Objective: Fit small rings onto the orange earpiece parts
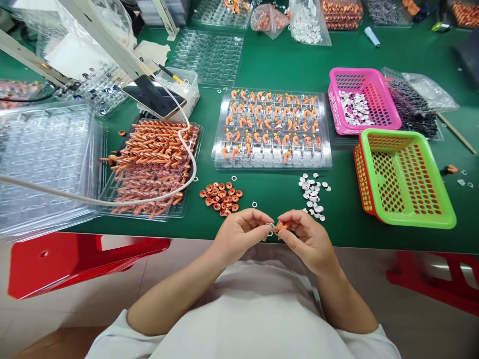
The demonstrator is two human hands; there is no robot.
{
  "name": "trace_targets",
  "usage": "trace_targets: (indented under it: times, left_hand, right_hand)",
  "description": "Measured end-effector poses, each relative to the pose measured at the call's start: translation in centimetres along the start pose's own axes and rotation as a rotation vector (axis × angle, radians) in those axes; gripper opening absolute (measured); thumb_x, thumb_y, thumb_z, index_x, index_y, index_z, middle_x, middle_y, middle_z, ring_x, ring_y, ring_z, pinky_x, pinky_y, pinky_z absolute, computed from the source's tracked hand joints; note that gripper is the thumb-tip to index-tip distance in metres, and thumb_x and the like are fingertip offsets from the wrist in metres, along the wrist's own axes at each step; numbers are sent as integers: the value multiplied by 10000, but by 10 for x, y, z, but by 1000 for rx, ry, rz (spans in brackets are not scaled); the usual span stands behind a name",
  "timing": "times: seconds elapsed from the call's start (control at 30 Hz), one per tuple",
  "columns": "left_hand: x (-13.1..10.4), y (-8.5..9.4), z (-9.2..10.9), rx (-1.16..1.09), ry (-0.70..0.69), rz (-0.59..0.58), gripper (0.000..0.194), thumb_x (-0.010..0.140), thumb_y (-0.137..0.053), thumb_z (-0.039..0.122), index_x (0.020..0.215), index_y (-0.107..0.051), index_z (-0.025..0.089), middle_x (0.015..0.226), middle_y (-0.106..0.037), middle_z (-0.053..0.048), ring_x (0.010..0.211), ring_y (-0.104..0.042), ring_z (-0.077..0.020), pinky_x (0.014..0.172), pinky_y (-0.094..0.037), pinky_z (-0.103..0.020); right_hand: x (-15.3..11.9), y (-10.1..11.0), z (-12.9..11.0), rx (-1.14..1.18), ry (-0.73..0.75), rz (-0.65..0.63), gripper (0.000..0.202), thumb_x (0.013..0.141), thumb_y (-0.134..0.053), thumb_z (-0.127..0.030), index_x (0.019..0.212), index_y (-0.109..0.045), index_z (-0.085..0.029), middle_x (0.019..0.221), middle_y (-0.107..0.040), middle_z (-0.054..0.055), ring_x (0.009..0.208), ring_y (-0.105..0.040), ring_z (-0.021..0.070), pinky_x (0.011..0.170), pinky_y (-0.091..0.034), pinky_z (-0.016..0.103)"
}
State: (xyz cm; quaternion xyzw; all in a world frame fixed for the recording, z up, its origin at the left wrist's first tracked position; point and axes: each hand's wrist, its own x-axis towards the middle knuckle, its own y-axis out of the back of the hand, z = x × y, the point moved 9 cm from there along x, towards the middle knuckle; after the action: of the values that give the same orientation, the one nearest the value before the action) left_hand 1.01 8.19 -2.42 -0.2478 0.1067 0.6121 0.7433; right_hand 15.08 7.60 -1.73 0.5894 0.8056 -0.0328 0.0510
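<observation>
At the table's front edge my two hands meet, fingertips nearly touching. My left hand pinches a small white ring between thumb and forefinger. In the fingers of my right hand is a small orange curved piece, partly hidden by the fingertips. A pile of copper-coloured round caps lies just beyond my left hand. Small white discs are scattered beyond my right hand. Farther back, a clear compartment tray holds rows of similar orange curved pieces with yellow bits.
To the right stand a pink basket of white discs and a green basket nested in a red one. At left, copper-coloured parts fill trays beside stacked clear trays. A white cable loops over them below a phone.
</observation>
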Motion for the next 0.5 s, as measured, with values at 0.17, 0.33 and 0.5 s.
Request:
trace_targets:
  times: [0.17,0.33,0.5]
  left_hand:
    - [4,0,-9,-18,40,12,145,677,-769,225,741,-674,135,666,-665,-5,572,-568,-89,559,-467,-205]
    - [6,1,-13,3,41,28,153,666,-763,239,731,-670,137,608,-635,6,508,-531,-83,499,-427,-201]
    - [4,1,-8,32,-2,51,137,644,-756,230,702,-673,138,610,-645,-3,525,-547,-92,504,-442,-202]
  right_hand:
    - [-2,1,-3,-69,32,39,141,901,-635,-296,1029,-615,-241,891,-641,26,806,-631,152,738,-554,280]
    - [-3,-1,-6,-97,73,37,124,909,-620,-266,1032,-609,-254,904,-635,17,814,-622,147,750,-543,280]
    - [-3,-2,-6,-143,97,45,120,902,-618,-251,1022,-612,-247,886,-637,18,799,-618,154,740,-538,291]
